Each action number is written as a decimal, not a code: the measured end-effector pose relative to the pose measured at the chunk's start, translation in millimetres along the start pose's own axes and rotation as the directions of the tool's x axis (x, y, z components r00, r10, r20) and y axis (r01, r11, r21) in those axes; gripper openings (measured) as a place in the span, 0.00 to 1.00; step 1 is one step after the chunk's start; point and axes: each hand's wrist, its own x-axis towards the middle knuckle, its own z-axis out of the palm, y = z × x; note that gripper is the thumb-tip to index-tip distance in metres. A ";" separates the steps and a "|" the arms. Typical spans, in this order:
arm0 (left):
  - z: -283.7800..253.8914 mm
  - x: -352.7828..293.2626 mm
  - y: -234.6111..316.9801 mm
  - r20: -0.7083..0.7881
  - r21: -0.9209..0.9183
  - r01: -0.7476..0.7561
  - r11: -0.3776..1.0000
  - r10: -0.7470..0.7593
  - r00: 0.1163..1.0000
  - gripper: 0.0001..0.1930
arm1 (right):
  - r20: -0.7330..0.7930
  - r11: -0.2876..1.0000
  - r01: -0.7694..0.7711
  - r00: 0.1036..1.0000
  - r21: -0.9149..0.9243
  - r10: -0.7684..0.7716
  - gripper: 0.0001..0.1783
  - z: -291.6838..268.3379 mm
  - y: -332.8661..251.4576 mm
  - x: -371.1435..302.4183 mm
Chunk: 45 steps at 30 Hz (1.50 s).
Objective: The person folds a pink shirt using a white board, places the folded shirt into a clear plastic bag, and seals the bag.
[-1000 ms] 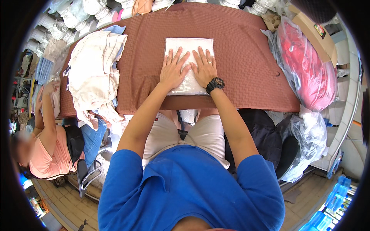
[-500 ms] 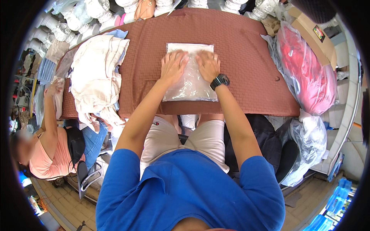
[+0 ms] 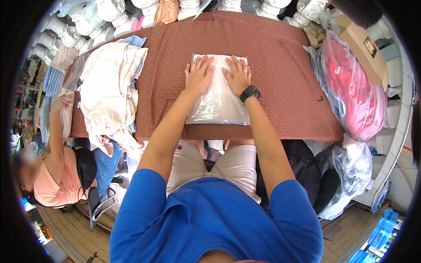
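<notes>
A flat clear plastic bag with a folded white garment inside point(image 3: 218, 103) lies on the brown patterned tablecloth point(image 3: 280, 70). My left hand point(image 3: 198, 75) presses flat on the bag's upper left part, fingers spread. My right hand point(image 3: 237, 74) rests flat on its upper right part, a black watch point(image 3: 249, 93) on the wrist. Neither hand grips anything.
A pile of cream and white garments point(image 3: 112, 87) lies at the table's left end. A red bundle in clear plastic point(image 3: 355, 83) and a cardboard box point(image 3: 364, 44) sit to the right. A seated person in a pink top point(image 3: 48, 175) is at lower left. Dark bags point(image 3: 307, 171) lie by my right leg.
Both hands have slid away from me, from the bag's middle toward its far edge, still flat on it.
</notes>
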 end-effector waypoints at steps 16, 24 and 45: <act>-35.7 69.3 -51.5 -0.041 -0.492 0.406 0.770 -0.486 0.873 0.15 | 0.093 0.797 -0.480 0.872 0.366 0.481 0.21 -40.9 37.8 68.8; -182.0 70.2 33.5 -0.154 -0.770 -0.108 0.629 -0.019 0.988 0.07 | -0.136 0.601 -0.003 0.973 0.799 0.185 0.05 -188.7 -35.4 83.7; -7.2 -78.1 42.9 -0.188 0.221 -0.235 0.947 0.278 0.942 0.25 | -0.078 0.966 0.160 0.981 -0.204 -0.179 0.27 -27.1 -28.6 -48.5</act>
